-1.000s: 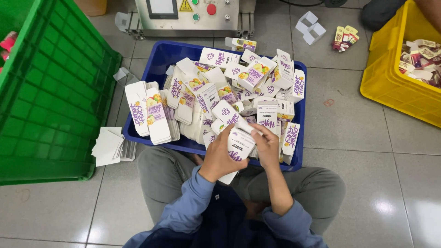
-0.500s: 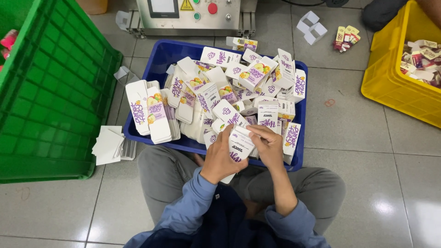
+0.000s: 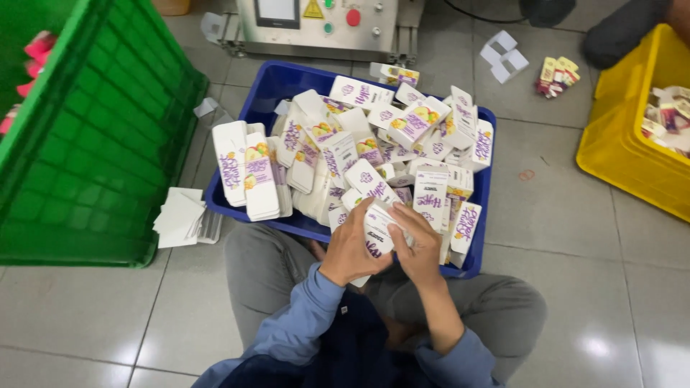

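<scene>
1. Flattened white-and-purple carton [image 3: 376, 237] sits just below the middle of the frame, held between both hands over the near rim of the blue crate [image 3: 483, 215].
2. Left hand [image 3: 352, 248] wraps the carton's left side, fingers curled over its top edge and closed on it.
3. Right hand [image 3: 418, 244] grips the carton's right side, fingers bent around it, touching the left hand's fingertips near the top.
4. Both forearms come up from the bottom of the frame in blue sleeves; grey-trousered knees flank the crate's near side.
5. Heaped loose cartons [image 3: 374, 154] of the same white-and-purple kind fill the blue crate at centre, lying at all angles.
6. An upright stack of cartons [image 3: 248, 176] leans at the crate's left end.
7. A big green crate [image 3: 86, 144] fills the upper left of the frame, tilted.
8. White flat pieces [image 3: 181, 215] lie on the tiled floor between the green crate and the blue one.
9. A yellow crate [image 3: 632, 144] with other packs stands at the right edge.
10. A grey metal machine [image 3: 316, 25] with buttons stands at the top centre, behind the blue crate.
</scene>
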